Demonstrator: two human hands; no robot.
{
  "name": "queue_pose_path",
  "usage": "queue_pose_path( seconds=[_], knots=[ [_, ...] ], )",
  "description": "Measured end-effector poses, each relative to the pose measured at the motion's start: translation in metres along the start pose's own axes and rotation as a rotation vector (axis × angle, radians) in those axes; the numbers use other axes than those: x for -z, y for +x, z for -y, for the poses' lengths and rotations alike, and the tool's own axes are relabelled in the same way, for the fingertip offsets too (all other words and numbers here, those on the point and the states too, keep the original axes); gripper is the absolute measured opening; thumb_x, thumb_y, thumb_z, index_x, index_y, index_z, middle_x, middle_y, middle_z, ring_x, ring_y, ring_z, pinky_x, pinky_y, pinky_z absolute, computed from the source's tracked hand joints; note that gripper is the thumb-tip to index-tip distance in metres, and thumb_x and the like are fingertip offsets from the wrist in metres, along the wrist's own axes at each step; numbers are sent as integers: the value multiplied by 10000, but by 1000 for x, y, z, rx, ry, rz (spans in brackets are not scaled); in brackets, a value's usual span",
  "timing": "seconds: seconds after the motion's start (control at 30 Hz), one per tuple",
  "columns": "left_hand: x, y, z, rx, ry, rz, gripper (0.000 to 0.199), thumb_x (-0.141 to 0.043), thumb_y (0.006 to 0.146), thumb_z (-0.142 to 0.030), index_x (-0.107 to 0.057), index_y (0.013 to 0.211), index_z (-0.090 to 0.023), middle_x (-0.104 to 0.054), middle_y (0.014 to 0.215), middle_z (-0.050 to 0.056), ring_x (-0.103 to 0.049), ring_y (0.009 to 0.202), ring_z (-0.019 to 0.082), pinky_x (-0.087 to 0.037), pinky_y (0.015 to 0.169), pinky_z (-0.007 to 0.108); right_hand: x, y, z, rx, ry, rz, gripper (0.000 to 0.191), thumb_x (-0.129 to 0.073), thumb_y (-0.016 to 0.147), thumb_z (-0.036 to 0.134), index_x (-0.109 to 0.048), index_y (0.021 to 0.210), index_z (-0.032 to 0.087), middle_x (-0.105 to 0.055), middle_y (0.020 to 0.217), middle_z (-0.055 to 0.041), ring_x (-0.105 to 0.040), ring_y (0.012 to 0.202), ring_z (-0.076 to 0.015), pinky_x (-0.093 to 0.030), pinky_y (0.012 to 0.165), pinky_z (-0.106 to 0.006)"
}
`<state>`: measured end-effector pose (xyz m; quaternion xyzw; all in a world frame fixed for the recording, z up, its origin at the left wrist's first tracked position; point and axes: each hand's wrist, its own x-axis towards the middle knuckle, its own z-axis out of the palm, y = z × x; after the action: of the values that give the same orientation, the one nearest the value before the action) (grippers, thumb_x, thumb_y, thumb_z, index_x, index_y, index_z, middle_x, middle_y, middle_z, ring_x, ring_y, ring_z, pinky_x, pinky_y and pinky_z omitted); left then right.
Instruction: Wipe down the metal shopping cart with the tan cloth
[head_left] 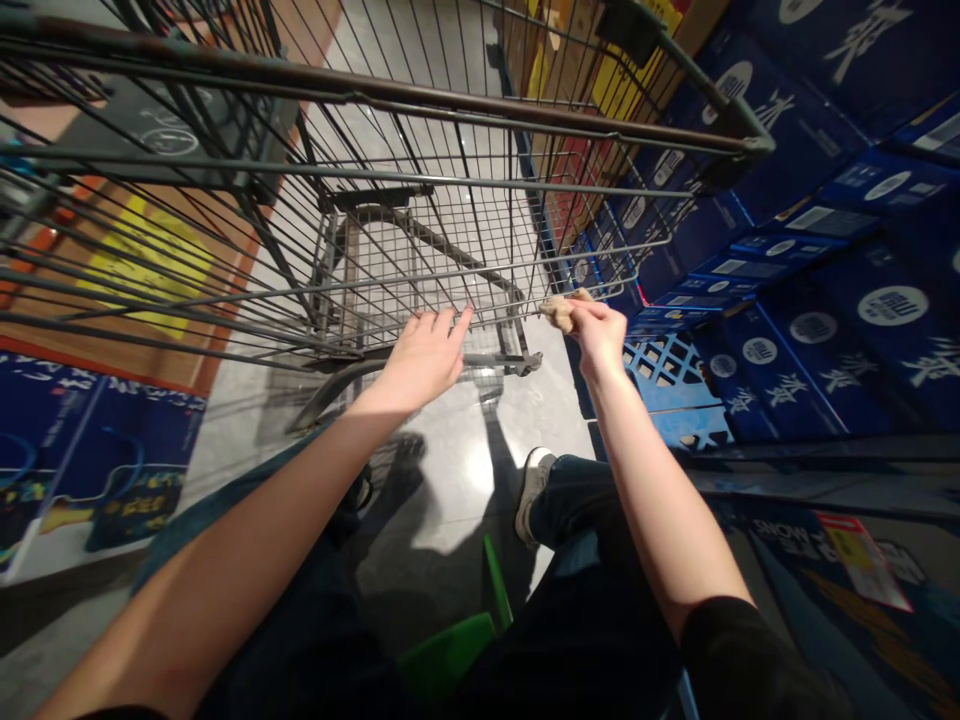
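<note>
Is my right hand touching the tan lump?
Touching. The head view shows the right hand closed on the tan lump, with the fingers pressed against it and no gap between them.

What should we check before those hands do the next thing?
1. Right hand holding the tan lump: ok, the fingers pinch it.
2. Tan lump above the shopping cart's wire basket: cannot tell, it is right by the wire edge.
3. Left hand gripping the cart: not ok, its fingers are spread at the wires.
4. Cart apart from the blue cartons: cannot tell from this angle.
5. What the lump is: cannot tell, the fingers partly hide it.
</note>
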<state>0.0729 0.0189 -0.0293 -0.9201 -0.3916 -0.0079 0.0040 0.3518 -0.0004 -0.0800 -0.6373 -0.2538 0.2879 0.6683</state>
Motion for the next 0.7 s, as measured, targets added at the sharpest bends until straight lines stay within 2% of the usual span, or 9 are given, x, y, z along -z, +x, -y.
queue_pose_path(
  seconds=[0.1,0.13,0.2,0.33,0.4,0.5,0.57,0.63,0.7],
  knots=[
    [-1,0,0,1,-17,-1,674,-432,1034,-264,-376,1664,-32,-577,1521,282,-580,1370,405,-444,1180,539,10,5,16,205,-116,-157,157,-674,745,131,-812,796,188,-707,873,-12,-710,902,-144,-625,958,-348],
    [-1,0,0,4,-17,0,676,-434,1034,-266,-374,1665,-31,-576,1521,282,-580,1371,405,-438,1186,539,9,1,16,255,-171,-162,169,-667,749,131,-818,802,186,-688,898,-18,-698,918,-149,-616,975,-354],
    [-1,1,-1,8,-11,0,680,-432,1035,-268,-367,1667,-26,-569,1526,286,-576,1374,413,-430,1195,548,-1,-14,10,294,-308,-57,175,-669,733,131,-825,789,187,-660,929,-29,-682,945,-175,-609,988,-373],
    [-2,2,-2,12,-6,-2,677,-425,1039,-269,-363,1663,-13,-558,1540,294,-563,1391,418,-420,1206,558,-25,-44,-5,205,-512,355,127,-701,746,198,-825,722,212,-663,848,-36,-672,895,-222,-619,930,-426],
    [-3,1,-2,14,-7,-2,678,-426,1039,-271,-361,1664,-17,-558,1543,288,-562,1395,411,-419,1207,550,-27,-46,-3,244,-515,358,154,-691,773,222,-844,769,216,-671,864,-41,-669,916,-230,-607,955,-437],
    [-2,1,-2,5,-5,-2,673,-417,1040,-268,-360,1666,-26,-569,1531,281,-574,1378,403,-428,1195,547,-21,-39,6,395,-500,192,261,-617,840,207,-866,920,212,-683,1019,-69,-664,1034,-243,-566,1047,-442],
    [-1,1,-2,3,0,7,671,-409,1041,-264,-359,1664,-19,-571,1525,284,-575,1376,407,-430,1193,547,-19,-40,7,476,-587,154,305,-569,883,178,-861,969,206,-673,1127,-98,-649,1119,-262,-539,1090,-446],
    [-1,1,-2,5,2,7,672,-404,1042,-264,-357,1664,-11,-567,1528,288,-569,1384,411,-426,1195,547,-22,-48,1,509,-768,255,304,-562,906,151,-852,981,198,-661,1213,-126,-638,1162,-279,-531,1093,-441],
    [-1,1,-2,7,-2,-3,672,-404,1041,-264,-359,1663,-15,-568,1529,286,-566,1386,409,-429,1189,543,-29,-60,-5,480,-951,439,270,-592,909,132,-846,983,188,-670,1221,-137,-649,1134,-284,-548,1043,-425]
  ],
)
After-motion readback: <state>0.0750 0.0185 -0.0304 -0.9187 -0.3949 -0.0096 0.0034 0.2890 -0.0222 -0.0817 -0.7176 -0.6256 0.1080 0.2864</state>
